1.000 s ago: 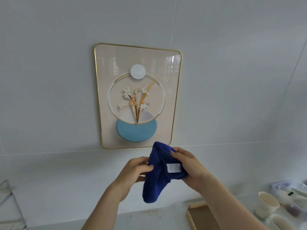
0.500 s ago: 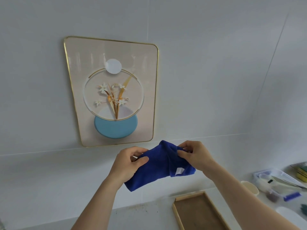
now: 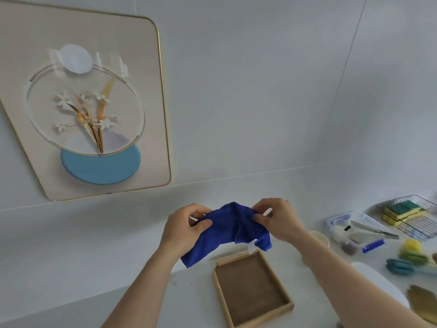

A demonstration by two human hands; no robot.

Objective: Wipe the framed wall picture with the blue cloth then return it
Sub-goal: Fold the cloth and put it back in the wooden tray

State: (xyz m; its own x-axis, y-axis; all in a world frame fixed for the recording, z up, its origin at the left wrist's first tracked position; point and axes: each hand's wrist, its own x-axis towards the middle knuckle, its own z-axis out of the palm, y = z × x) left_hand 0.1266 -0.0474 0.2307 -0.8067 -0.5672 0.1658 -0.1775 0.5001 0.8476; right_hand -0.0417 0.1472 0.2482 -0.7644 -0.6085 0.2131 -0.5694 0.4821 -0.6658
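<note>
The blue cloth (image 3: 227, 230) is stretched between both hands in front of the white wall, above the counter. My left hand (image 3: 183, 227) pinches its left end and my right hand (image 3: 276, 218) pinches its right end; a small white label hangs from its lower right corner. The framed wall picture (image 3: 151, 95), gold-edged with a flower and blue disc design, hangs at the upper left, apart from the cloth. Directly below the cloth on the counter lies a shallow wooden tray (image 3: 253, 290).
On the counter at right stand a clear plastic box (image 3: 354, 230) with tools, a wire rack (image 3: 411, 216) holding yellow-green sponges, a cream cup (image 3: 320, 237) behind my right wrist, several brushes (image 3: 406, 263) and a white object (image 3: 378, 280).
The view has swung right and down, so the picture has slid to the upper left. Both hands have lowered the cloth toward the wooden tray and spread it wider.
</note>
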